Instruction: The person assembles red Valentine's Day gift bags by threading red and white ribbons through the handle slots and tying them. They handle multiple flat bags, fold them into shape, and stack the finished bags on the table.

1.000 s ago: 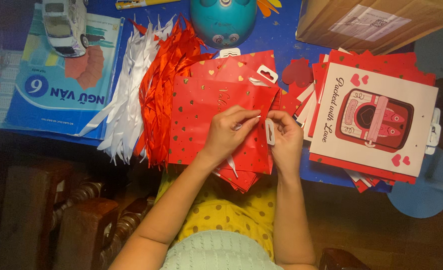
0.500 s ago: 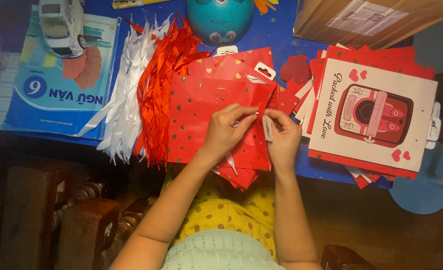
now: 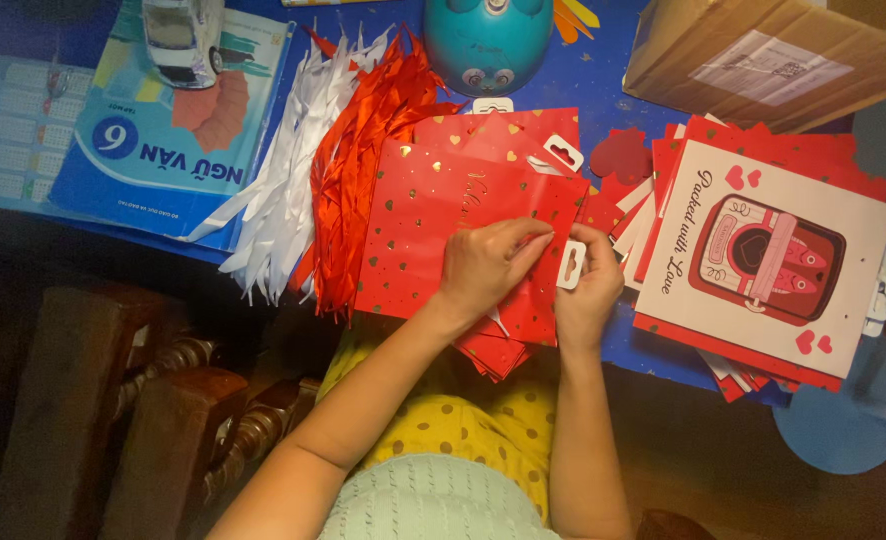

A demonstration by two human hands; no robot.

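Red bag (image 3: 433, 235) lies flat on blue table (image 3: 603, 90) atop stack, w/ left hand (image 3: 488, 262) pressing it steady, fingers together; right hand (image 3: 588, 295) pinches white tag (image 3: 571, 265) at bag's edge.

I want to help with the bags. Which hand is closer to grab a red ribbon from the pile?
Probably the left hand. It rests on the red bag, on the side nearer the red ribbons. The right hand pinches the white hang tab, farther away.
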